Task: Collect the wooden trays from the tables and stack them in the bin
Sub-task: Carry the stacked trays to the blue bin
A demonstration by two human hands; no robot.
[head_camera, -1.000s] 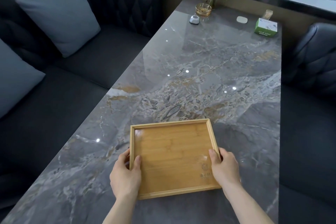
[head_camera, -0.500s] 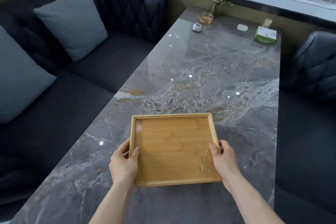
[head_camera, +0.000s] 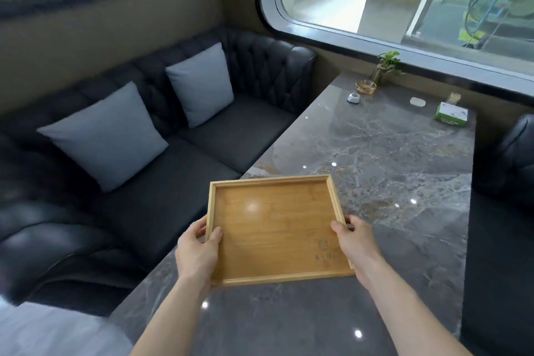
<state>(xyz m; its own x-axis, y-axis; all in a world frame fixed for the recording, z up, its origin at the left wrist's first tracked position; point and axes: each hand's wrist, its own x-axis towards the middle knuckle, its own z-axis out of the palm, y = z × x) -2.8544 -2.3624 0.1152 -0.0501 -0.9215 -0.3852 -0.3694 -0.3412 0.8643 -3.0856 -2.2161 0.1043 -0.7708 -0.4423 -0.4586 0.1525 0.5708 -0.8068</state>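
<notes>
Head view: shallow, glossy bamboo tray (head_camera: pixel 274 228), stamped logo, edges gripped by left hand (head_camera: pixel 198 254) and right hand (head_camera: pixel 357 244).

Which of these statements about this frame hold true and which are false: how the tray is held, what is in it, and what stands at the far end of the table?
1. Both hands grip the wooden tray, the left hand and the right hand on opposite sides. True.
2. The tray holds a cup. False: it is empty; only a printed mark shows on its floor.
3. A green tissue box sits at the far end of the marble table. True.
4. The sofa carries three red cushions. False: two grey cushions are on it.
5. A small potted plant stands by the window. True.
</notes>
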